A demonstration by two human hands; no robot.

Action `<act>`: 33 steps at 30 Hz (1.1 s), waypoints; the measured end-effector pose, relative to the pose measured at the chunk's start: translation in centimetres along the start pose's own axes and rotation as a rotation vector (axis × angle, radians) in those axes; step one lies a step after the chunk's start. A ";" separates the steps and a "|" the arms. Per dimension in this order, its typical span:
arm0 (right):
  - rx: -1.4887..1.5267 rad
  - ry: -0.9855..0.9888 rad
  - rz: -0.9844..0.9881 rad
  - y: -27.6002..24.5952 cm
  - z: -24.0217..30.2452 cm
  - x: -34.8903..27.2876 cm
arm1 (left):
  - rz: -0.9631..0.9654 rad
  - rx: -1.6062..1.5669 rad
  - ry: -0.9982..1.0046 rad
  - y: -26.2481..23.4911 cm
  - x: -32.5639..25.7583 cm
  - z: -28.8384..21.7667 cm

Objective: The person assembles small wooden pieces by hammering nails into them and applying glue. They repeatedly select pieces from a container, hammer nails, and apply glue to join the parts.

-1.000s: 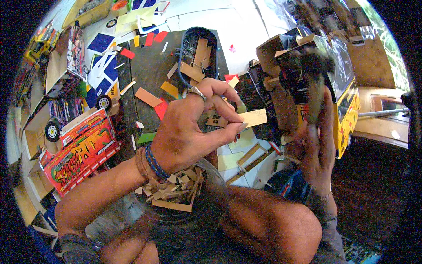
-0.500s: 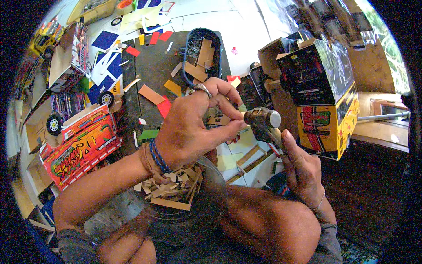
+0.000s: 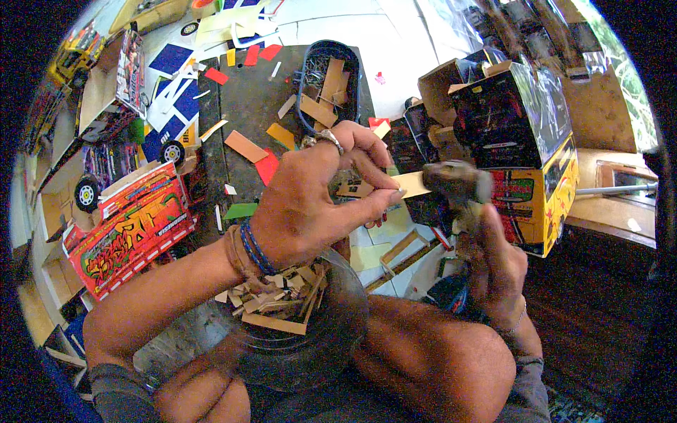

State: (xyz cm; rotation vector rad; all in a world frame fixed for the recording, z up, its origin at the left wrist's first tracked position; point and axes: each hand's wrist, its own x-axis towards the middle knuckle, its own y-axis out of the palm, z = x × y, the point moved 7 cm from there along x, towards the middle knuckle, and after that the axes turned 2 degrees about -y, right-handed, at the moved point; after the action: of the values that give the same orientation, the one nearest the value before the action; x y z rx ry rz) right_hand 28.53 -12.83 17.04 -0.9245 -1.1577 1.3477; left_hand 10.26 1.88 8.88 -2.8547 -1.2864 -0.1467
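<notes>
Across the dark table (image 3: 243, 106), scraps and painted card models crowd every side; a yellow and black model bus (image 3: 525, 151) stands at right, a red model truck (image 3: 130, 229) at left, a blue tray (image 3: 330, 84) of offcuts beyond. Dark bowl (image 3: 310, 338) of card chips sits in the lap, close under the left wrist. Left hand (image 3: 310, 204) is raised at centre, fingers (image 3: 374, 201) pressed together, pinching a pale card strip (image 3: 407, 185) that juts toward the right hand. Right hand (image 3: 497, 264) is wrapped around a hammer (image 3: 455, 185), head blurred, just beside the strip's end. Risks, as judged: the head sits so near the pinching fingertips that a slightly off stroke would catch them; the thin strip could bend or slip from the pinch; a jolt of the left wrist could tip chips out of the bowl. Hard to read: hammer head smeared by motion, handle hidden in the fist; whether a nail is held, cannot tell; what the strip rests on is covered by the left hand; picture rim is dark.
</notes>
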 end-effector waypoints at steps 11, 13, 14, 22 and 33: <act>-0.042 -0.070 0.026 1.0 0.7 0.0 | -0.087 0.124 0.193 -0.1 -0.2 -0.7; 0.017 -0.071 -0.058 0.1 0.5 -0.1 | -0.101 0.063 0.156 0.1 -0.3 -0.6; 0.020 -0.063 -0.084 -0.4 0.4 -0.1 | -0.095 0.039 0.122 0.0 -0.3 -0.5; -0.075 -0.008 0.160 1.5 0.5 0.1 | -0.036 0.117 0.153 0.0 -0.2 -0.5; 0.098 0.161 -0.036 0.9 -1.6 -1.8 | -0.042 0.121 0.163 0.2 -0.5 -0.4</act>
State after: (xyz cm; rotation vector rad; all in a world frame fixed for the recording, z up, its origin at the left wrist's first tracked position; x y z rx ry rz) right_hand 30.12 -14.37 15.60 -0.9195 -0.9729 1.2651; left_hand 10.06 1.39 9.26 -2.6545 -1.2773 -0.2855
